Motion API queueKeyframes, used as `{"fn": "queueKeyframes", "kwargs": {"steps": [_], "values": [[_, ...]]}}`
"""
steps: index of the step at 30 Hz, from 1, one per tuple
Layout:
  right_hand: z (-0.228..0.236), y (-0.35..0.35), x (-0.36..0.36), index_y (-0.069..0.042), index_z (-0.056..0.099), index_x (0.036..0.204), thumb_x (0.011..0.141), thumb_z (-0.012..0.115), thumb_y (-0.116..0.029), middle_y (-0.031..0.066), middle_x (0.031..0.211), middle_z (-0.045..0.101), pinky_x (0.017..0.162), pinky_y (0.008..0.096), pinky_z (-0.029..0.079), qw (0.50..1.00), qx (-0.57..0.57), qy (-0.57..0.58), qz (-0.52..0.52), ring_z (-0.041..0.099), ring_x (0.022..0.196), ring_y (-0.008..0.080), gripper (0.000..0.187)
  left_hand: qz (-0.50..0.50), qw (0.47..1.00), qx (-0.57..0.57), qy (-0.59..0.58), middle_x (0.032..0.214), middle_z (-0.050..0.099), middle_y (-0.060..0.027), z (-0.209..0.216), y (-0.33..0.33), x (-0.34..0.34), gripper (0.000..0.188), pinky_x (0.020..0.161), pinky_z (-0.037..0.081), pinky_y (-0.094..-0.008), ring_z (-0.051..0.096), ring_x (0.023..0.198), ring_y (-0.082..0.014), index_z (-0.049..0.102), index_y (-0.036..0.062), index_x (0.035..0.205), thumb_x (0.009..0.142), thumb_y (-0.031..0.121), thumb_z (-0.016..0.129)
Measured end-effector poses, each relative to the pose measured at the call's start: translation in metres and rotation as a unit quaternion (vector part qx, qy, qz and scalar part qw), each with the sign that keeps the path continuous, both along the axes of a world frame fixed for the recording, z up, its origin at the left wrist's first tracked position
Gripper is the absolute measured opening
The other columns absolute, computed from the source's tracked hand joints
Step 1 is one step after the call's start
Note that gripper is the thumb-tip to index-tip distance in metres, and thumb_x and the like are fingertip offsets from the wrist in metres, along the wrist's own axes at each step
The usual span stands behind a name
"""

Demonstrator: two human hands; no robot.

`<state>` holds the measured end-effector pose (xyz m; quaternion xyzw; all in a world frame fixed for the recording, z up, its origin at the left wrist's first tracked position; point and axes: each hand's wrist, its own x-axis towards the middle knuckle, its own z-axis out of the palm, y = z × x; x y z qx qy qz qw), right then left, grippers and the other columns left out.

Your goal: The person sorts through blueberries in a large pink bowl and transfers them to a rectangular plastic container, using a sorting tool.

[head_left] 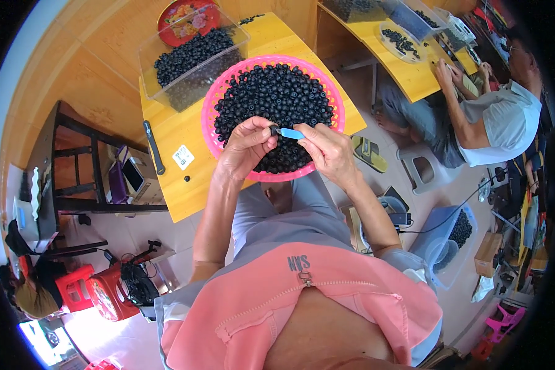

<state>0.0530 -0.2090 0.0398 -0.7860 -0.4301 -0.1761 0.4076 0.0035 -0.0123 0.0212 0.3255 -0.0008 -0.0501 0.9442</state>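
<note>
My left hand pinches a small round black piece between thumb and fingertips. In my right hand is a blue-handled tool, its short metal tip against or very close to the black piece. Exactly what kind of tip it is, I cannot make out. Both hands are over the near part of a pink basket with a pierced rim. Heaped inside it are many small black round pieces, some showing a hole.
The basket stands on a yellow table. A clear bin of black pieces, a red floral tray, a slim black tool and a white label are around it. At right, a person works at another table.
</note>
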Motion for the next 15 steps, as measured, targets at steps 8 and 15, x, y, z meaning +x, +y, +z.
{"fn": "queueKeyframes", "kwargs": {"steps": [8, 15], "values": [[0.001, 0.0, -0.001, -0.008, 0.061, 0.099, 0.075, 0.068, -0.013, 0.0063, 0.063, 0.049, 0.044, 0.0349, 0.041, 1.0, -0.009, 0.002, 0.005, 0.053, 0.052, 0.0224, 0.026, 0.036, 0.998, 0.044, -0.027, 0.083, 0.062, -0.0072, 0.004, -0.002, -0.003, 0.011, 0.069, 0.049, -0.0263, 0.058, 0.072, -0.0138, 0.061, 0.0021, 0.091, 0.08, 0.001, 0.063], [0.0, 0.001, -0.003, -0.008, 0.061, 0.1, 0.078, 0.065, -0.015, 0.0069, 0.063, 0.05, 0.044, 0.0346, 0.041, 1.0, 0.001, 0.012, 0.007, 0.054, 0.053, 0.0223, 0.024, 0.036, 0.999, 0.028, -0.013, 0.085, 0.061, -0.0075, 0.008, -0.004, -0.008, 0.009, 0.069, 0.048, -0.0268, 0.058, 0.072, -0.0141, 0.061, 0.0026, 0.088, 0.079, 0.0, 0.063]]}}
